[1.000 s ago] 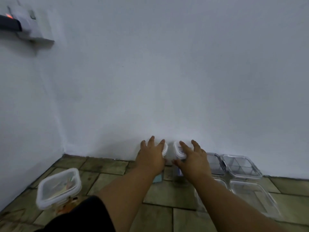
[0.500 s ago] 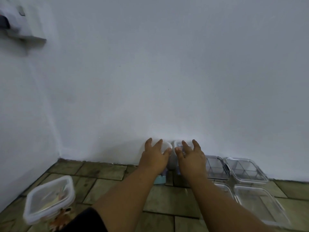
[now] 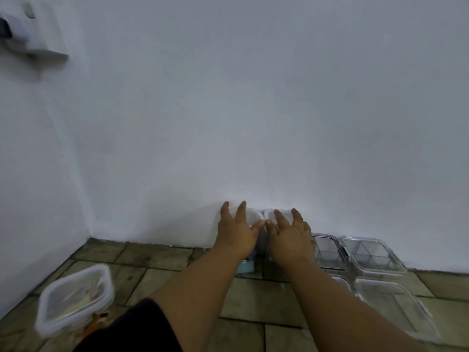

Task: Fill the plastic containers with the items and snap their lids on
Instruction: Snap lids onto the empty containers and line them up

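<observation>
Two small containers with white lids, a left one [image 3: 251, 216] and a right one [image 3: 269, 214], stand side by side against the white wall. My left hand [image 3: 237, 231] lies over the left one and my right hand [image 3: 291, 236] over the right one. On both hands the fingers are spread across the lid and the thumbs meet in the middle. The container bodies are mostly hidden under my hands. A pale blue item [image 3: 246, 267] shows below my left wrist.
A lidded container [image 3: 73, 304] with items inside sits at lower left on something orange. Clear divided containers [image 3: 371, 255] and a larger clear one [image 3: 392, 304] crowd the tiled floor [image 3: 157, 255] at right. A wall-mounted box [image 3: 30, 44] hangs upper left.
Both hands have slid forward toward the wall and closer together. The two white-lidded containers, apart before, now touch each other.
</observation>
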